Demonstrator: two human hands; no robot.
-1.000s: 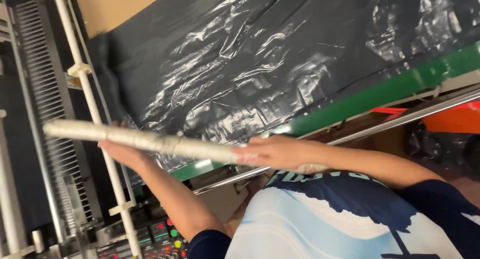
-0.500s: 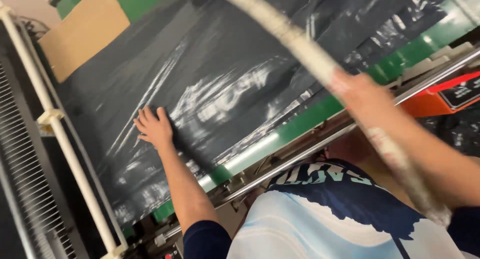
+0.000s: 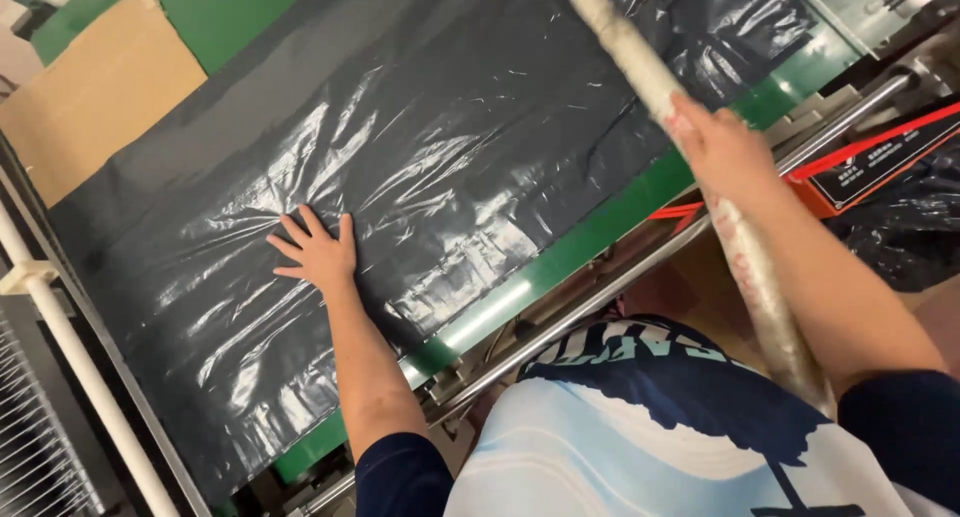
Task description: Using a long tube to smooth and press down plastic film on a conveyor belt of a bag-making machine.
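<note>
A big sheet of glossy black plastic film lies spread over a green table. My left hand presses flat on the film, fingers spread, near its front-left part. My right hand grips a long pale rod wrapped in clear film. The rod runs from the top of the view down past my right forearm, above the right end of the black film.
A brown cardboard sheet lies at the far left of the table. A metal rail runs along the table's front edge. A white pipe frame stands at left. An orange-red machine part and crumpled black plastic sit at right.
The view swung left to take in more of the table. My left hand slid onto the film and flattened there. My right hand swung the rod from lying across to nearly upright.
</note>
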